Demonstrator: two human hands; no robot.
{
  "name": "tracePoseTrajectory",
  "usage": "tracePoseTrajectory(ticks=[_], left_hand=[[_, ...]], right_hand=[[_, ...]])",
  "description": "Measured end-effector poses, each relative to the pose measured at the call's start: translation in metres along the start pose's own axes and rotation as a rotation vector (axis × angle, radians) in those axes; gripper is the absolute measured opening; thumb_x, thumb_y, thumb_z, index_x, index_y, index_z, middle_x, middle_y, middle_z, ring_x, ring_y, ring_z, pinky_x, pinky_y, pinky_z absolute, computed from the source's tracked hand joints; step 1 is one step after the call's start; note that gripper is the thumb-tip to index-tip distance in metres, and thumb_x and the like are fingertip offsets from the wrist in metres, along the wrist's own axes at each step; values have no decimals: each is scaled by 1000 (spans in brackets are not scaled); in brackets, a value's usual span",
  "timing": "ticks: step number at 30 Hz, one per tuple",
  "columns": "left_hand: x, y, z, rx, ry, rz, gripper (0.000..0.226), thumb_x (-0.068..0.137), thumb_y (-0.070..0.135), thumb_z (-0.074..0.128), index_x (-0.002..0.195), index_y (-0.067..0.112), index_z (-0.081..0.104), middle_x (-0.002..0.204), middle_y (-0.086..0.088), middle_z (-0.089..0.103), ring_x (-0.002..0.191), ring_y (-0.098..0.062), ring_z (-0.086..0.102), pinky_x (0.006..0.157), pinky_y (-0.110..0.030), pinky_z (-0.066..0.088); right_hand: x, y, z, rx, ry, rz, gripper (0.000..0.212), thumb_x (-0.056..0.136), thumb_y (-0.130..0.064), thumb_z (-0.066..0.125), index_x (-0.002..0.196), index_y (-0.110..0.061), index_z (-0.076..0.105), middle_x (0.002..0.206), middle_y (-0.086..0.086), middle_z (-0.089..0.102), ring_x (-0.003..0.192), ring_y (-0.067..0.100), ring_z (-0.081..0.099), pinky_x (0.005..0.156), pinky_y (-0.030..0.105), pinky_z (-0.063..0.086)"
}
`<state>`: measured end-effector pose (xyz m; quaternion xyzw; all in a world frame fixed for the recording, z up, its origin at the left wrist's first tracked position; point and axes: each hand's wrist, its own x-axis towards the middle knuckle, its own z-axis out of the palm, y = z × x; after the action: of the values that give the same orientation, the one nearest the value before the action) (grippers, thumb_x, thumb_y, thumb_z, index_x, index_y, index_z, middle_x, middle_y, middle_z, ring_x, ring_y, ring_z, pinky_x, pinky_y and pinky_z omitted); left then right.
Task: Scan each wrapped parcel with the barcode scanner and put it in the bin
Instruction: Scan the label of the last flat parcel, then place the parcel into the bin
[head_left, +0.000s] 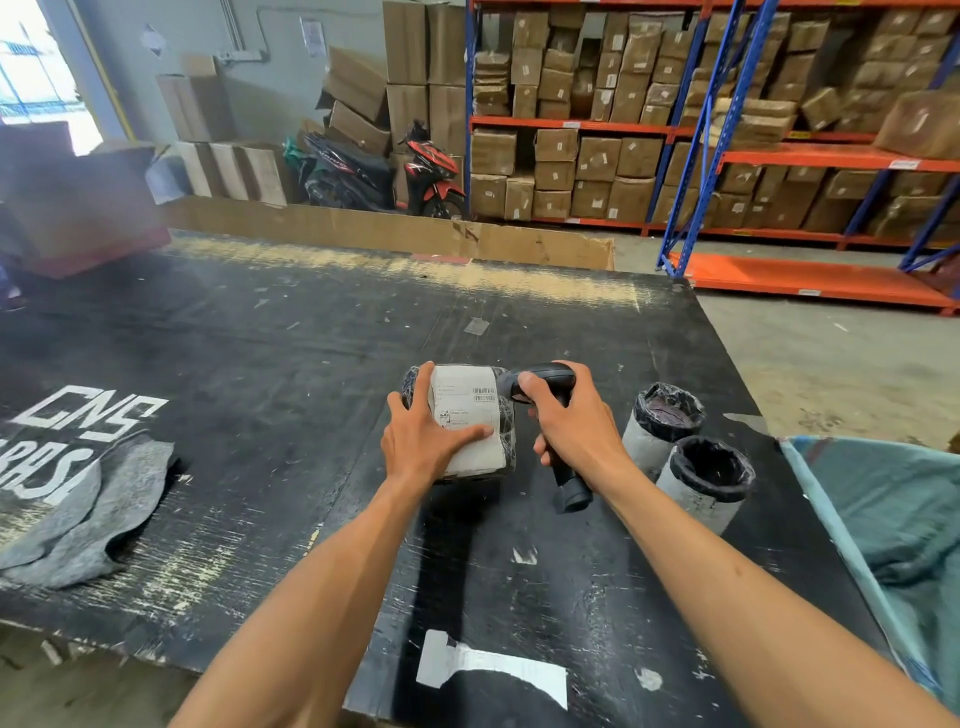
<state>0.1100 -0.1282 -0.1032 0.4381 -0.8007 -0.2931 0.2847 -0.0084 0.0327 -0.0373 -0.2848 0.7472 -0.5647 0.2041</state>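
A parcel (470, 402) wrapped in clear film over dark contents lies on the black table (249, 364), with a white shipping label on top. My left hand (426, 436) rests flat on its near left side, thumb across the label. My right hand (569, 415) grips a black barcode scanner (545, 382), whose head points at the label's barcode from the right. Two more wrapped cylindrical parcels (662, 421) (706, 480) lie just right of the scanner. A bin lined with blue-green fabric (883, 514) stands at the table's right edge.
A grey rag (88, 514) lies at the table's left front. A long cardboard sheet (395, 228) stands along the far edge. Beyond are a parked motorbike (384, 171), stacked cartons and orange-blue racking (727, 156).
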Motion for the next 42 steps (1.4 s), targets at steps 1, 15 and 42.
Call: tracePoseTrajectory(ticks=[1, 15, 42], left_hand=[[1, 0, 0, -5, 4, -6, 121, 42, 88, 71, 147, 57, 19, 112, -1, 39, 80, -23, 52, 78, -40, 50], [0, 1, 5, -293, 124, -223, 122, 39, 83, 80, 144, 53, 25, 111, 0, 46, 114, -31, 55, 98, -45, 44], [-43, 246, 85, -573, -353, 308, 78, 74, 91, 52, 143, 59, 37, 126, 25, 57, 114, -3, 58, 80, -15, 43]], right_hand=[[1, 2, -2, -7, 4, 15, 59, 85, -61, 68, 132, -32, 47, 87, 1, 76, 51, 21, 71, 47, 29, 56], [-8, 77, -15, -682, -50, 292, 69, 99, -50, 63, 148, -7, 38, 141, 22, 59, 129, 43, 57, 100, 45, 50], [-14, 6, -243, -333, 6, -210, 115, 64, -71, 81, 156, -65, 12, 149, -36, 44, 136, -1, 50, 111, 20, 40]])
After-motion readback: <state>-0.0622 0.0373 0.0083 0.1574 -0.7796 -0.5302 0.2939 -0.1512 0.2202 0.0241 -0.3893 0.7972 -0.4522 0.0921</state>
